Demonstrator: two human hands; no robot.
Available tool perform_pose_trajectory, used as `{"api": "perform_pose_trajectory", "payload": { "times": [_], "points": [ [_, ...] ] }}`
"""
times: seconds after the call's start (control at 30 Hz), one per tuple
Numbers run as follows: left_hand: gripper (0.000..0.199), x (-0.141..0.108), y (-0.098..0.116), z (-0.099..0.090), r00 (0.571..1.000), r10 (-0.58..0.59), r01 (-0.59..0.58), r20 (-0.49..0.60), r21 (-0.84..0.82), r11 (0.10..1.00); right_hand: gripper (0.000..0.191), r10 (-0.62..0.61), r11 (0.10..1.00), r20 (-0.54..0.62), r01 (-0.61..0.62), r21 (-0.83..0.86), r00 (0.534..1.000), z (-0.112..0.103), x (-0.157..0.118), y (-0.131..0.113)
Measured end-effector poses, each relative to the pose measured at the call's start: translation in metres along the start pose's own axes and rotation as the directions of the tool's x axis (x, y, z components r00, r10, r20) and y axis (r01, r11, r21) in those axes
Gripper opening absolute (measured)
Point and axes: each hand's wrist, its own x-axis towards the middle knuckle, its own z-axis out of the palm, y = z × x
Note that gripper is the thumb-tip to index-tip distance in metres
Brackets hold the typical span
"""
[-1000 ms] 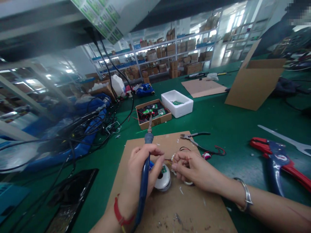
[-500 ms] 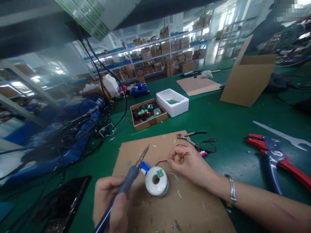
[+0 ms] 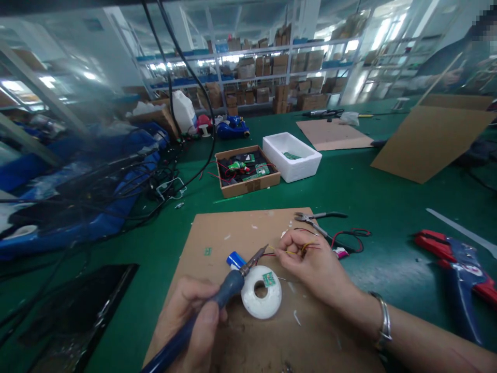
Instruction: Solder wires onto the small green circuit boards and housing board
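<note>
The left hand (image 3: 190, 324) clenches a soldering iron (image 3: 229, 286) at lower centre; it looks light, safest held by its thick grip, away from the tip; the right hand's fingers (image 3: 298, 242) pinch thin, limp wires (image 3: 308, 247) near a solder spool (image 3: 261, 292); a cardboard sheet (image 3: 248, 228) leaves open room toward its upper left.

Left hand (image 3: 190, 318): bare, and right there in the shot!
Right hand (image 3: 312, 261): bare as well, folks!
Bangle: a shiny silver bangle (image 3: 383, 321) circling the right wrist!
Forearm: the right forearm (image 3: 435, 347), bare, running out of frame!
</note>
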Motion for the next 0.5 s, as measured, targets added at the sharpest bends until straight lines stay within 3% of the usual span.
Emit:
{"api": "perform_pose_trajectory", "payload": {
  "times": [0.1,0.27,0.5],
  "points": [
    [0.018,0.002,-0.003,-0.002,0.999,0.039,-0.041,0.036,0.054,0.998,0.007,0.018,1.0,0.011,-0.018,0.012,1.0,0.0,0.0,0.001],
    [0.005,0.01,-0.01,-0.012,0.96,0.21,-0.222,0.185,0.049,0.974,0.009,0.019,1.0,0.015,-0.019,-0.003,1.0,-0.001,0.001,0.0],
    [0.009,0.009,-0.009,-0.01,0.967,0.208,-0.224,0.145,0.106,0.969,0.009,0.038,0.999,0.032,-0.037,-0.013,0.999,-0.001,0.002,0.0]
  ]
}}
